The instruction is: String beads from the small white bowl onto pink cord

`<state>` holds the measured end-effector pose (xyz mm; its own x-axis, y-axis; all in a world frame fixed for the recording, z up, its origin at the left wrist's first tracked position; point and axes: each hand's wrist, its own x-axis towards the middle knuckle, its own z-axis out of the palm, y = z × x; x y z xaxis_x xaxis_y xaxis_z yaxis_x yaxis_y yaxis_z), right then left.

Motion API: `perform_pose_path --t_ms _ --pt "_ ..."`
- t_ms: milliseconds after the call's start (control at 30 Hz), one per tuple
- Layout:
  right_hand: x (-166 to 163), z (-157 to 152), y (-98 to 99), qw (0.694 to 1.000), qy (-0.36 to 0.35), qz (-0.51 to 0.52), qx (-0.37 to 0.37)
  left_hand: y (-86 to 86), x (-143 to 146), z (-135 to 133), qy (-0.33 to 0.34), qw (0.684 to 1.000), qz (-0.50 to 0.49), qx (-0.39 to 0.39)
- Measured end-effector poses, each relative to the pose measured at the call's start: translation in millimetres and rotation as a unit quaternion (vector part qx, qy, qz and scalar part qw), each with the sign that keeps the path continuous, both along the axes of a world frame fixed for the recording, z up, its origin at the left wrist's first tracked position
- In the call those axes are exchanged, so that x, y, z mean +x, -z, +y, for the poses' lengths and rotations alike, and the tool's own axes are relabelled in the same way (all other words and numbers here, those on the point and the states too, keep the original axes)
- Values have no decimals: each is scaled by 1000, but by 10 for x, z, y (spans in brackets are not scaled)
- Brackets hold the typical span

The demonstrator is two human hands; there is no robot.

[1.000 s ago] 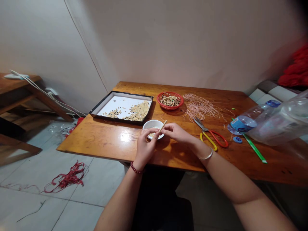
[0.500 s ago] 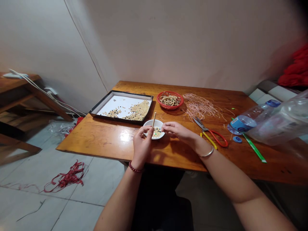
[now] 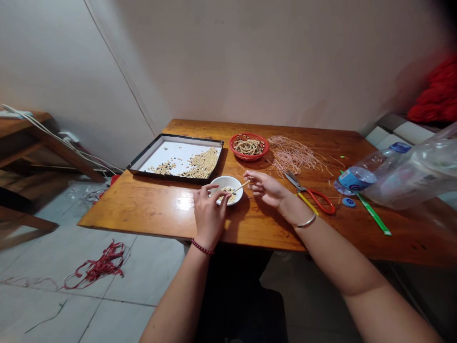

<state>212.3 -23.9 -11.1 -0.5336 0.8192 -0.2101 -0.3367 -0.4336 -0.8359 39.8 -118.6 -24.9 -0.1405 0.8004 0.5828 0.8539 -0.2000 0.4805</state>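
Observation:
A short, straight string of small cream beads (image 3: 240,187) slants up to the right above a white bowl (image 3: 238,198). My right hand (image 3: 264,188) pinches its upper end between thumb and index finger, with the other fingers loosely curled. At the lower end, the thumb and index finger of my left hand (image 3: 210,209) close on the string over the bowl's near left rim. Loose cream and dark beads (image 3: 224,196) lie inside the bowl, partly hidden by my left fingers.
Behind the bowl are a black-edged tray (image 3: 171,148) of loose beads and a red basket (image 3: 249,156) of beaded strands. Pink cords (image 3: 296,155), red-handled scissors (image 3: 321,202), a plastic bottle (image 3: 359,178) and a green strip (image 3: 374,215) lie to the right.
The bead string has tipped from upright to slanting right. My right hand has come to its upper end and now grips it. The view has shifted slightly.

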Motion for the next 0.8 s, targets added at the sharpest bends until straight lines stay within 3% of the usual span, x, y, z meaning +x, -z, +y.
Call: perform_pose_path --t_ms 800 --pt "-11 -28 -16 999 -39 -6 -13 -13 23 -22 -22 999 49 -11"
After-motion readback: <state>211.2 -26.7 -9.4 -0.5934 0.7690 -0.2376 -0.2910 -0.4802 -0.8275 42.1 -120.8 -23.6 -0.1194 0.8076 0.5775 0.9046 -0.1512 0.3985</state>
